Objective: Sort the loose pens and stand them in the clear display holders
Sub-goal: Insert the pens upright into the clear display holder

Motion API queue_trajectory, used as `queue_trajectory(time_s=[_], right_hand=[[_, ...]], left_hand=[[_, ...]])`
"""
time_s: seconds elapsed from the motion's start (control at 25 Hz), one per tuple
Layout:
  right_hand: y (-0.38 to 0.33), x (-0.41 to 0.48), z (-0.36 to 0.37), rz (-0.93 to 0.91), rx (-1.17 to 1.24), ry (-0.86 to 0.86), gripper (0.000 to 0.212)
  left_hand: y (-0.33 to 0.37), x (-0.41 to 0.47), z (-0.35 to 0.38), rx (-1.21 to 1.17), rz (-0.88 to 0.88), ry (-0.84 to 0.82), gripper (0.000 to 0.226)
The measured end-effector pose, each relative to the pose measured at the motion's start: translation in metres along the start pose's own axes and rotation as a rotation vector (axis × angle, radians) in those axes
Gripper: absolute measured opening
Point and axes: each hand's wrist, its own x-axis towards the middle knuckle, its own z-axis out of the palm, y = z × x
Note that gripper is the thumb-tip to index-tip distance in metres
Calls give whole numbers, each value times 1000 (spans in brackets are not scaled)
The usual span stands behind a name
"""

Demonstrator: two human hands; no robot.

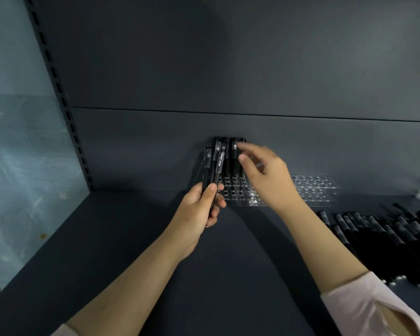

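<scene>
- My left hand (205, 204) grips a bundle of pens (214, 166) by the lower ends, fingers and thumb curled round them, caps pointing up. I think I hold them upright so that the other hand can take one at a time.
- My right hand (268, 178) is just beside it, to the right and a little farther from me. Its fingers are spread and loose and pinch nothing. The fingertips are blurred, so I cannot tell whether the forefinger touches a cap.
- Directly in front of those fingertips are the standing pens (230, 158), a few black ones, upright in the back rows of the clear holder (235, 194). Filling from the back probably leaves the front holes easy to reach.
- This holder sits under my right hand and is partly hidden by it. Many front holes look empty, so I judge the task is far from finished.
- A second holder (318, 187) is to the right of my right wrist, with no pen in it that I can see.
- The loose pens (386, 238) lie in a heap on the shelf (131, 238), to the right of my right forearm and nearer to me — within easy reach for the next handful.
- Next, in my judgement, one pen from the bundle goes into a free hole. It should come down straight, or it may knock its neighbours.
</scene>
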Motion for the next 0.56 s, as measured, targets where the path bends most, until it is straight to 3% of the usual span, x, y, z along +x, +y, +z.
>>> queue_trajectory(time_s=[0.08,0.24,0.4,0.56], right_hand=[[-7,-3,3,101,169,-91,24],[-11,-5,2,235,450,-56,21],[-11,-6,2,274,433,-38,28],[-9,-1,-16,199,376,333,10]], left_hand=[[-1,-1,1,14,7,-36,22],[-1,-4,1,38,11,-93,25],[-2,-7,2,95,-1,-67,23],[-3,-6,1,106,-22,-4,19]])
